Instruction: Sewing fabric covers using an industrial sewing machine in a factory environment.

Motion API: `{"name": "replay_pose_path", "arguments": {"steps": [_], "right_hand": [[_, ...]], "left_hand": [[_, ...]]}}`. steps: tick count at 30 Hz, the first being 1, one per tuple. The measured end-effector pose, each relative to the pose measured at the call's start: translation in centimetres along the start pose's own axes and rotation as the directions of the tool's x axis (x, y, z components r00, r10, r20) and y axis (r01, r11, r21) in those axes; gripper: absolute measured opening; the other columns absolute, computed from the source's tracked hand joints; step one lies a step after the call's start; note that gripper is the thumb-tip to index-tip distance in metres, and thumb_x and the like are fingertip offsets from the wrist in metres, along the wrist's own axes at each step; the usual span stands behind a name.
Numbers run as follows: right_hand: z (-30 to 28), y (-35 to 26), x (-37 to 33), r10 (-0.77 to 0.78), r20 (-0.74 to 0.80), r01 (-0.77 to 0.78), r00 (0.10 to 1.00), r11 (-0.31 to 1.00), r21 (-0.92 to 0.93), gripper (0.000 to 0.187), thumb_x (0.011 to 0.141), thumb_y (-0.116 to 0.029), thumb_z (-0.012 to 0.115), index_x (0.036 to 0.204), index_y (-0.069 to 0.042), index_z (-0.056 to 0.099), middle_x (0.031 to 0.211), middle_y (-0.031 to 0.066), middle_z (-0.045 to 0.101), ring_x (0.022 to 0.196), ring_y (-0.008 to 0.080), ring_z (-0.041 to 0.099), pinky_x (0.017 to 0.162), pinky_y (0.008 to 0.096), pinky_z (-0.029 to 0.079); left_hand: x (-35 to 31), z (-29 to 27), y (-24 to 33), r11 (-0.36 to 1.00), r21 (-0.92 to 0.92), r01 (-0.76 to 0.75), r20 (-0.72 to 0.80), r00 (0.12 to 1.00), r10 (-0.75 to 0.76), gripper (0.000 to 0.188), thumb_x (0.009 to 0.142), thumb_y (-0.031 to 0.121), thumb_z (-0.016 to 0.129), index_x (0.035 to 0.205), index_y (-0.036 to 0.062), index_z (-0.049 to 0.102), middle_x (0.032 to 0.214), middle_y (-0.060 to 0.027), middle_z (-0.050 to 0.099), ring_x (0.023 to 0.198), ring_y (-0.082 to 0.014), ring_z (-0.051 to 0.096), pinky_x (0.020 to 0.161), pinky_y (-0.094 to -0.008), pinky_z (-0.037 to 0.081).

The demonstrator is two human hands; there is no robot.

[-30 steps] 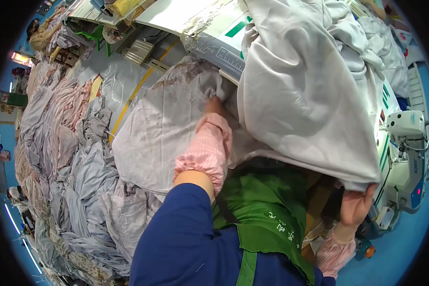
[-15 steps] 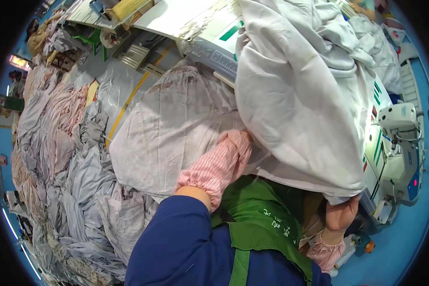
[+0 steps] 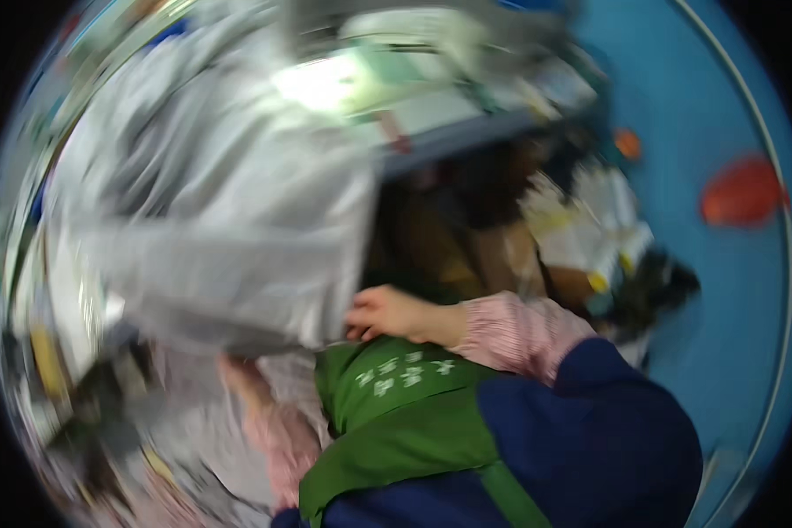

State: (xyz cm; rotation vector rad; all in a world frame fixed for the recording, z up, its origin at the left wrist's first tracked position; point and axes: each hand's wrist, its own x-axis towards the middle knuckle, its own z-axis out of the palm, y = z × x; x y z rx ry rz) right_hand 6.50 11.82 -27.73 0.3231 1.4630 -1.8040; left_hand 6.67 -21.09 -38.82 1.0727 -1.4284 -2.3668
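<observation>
A large white cloth (image 3: 238, 255) hangs in folds off the worktable in front of me, smeared by motion. My right hand (image 3: 385, 314) is at its lower right corner, just above the green apron (image 3: 405, 378), with bent fingers closed at the cloth's edge. Farther left, my left hand (image 3: 245, 380) reaches up to the cloth's lower edge. Its fingers are hidden by the cloth and blurred. Both forearms wear pink striped sleeve covers.
A white sewing machine (image 3: 418, 31) stands on the table at the far side, beside a bright light. Beneath the table edge (image 3: 466, 141) are brown and white items. A red object (image 3: 744, 191) lies on the blue floor (image 3: 678, 282) at right. Pale cloths lie at lower left.
The view has swung to the right, so the cloth and table now appear farther left. My right hand has come in front of the apron, still at the cloth's edge.
</observation>
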Motion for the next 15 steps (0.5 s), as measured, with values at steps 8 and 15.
{"name": "replay_pose_path", "arguments": {"steps": [8, 15], "right_hand": [[-10.4, 6.3, -8.3, -0.461, -0.477, 0.561, 0.749, 0.824, 0.085, 0.021, 0.096, -0.015, 0.058, 0.110, -0.001, 0.063, 0.097, 0.0083, 0.069, 0.080, 0.0124, 0.065, 0.069, 0.0240, 0.051], [-23.0, 13.6, -20.5, -0.201, -0.979, 0.604, 0.027, 0.784, -0.145, 0.021, 0.097, -0.021, 0.058, 0.109, -0.004, 0.063, 0.095, 0.0022, 0.067, 0.083, 0.0088, 0.061, 0.076, 0.0230, 0.049]], "left_hand": [[-8.3, 9.7, 6.4, 0.702, 0.390, -0.596, 0.389, 0.798, 0.461, 0.054, 0.104, 0.035, 0.036, 0.146, 0.0003, 0.029, 0.147, -0.0173, 0.036, 0.137, -0.0292, 0.035, 0.112, -0.0438, 0.032], [-13.8, 18.8, 3.7, 0.450, 0.236, -0.861, 0.738, 0.460, 0.494, 0.055, 0.104, 0.033, 0.037, 0.148, 0.0044, 0.026, 0.150, -0.0154, 0.035, 0.138, -0.0321, 0.037, 0.111, -0.0472, 0.037]]}}
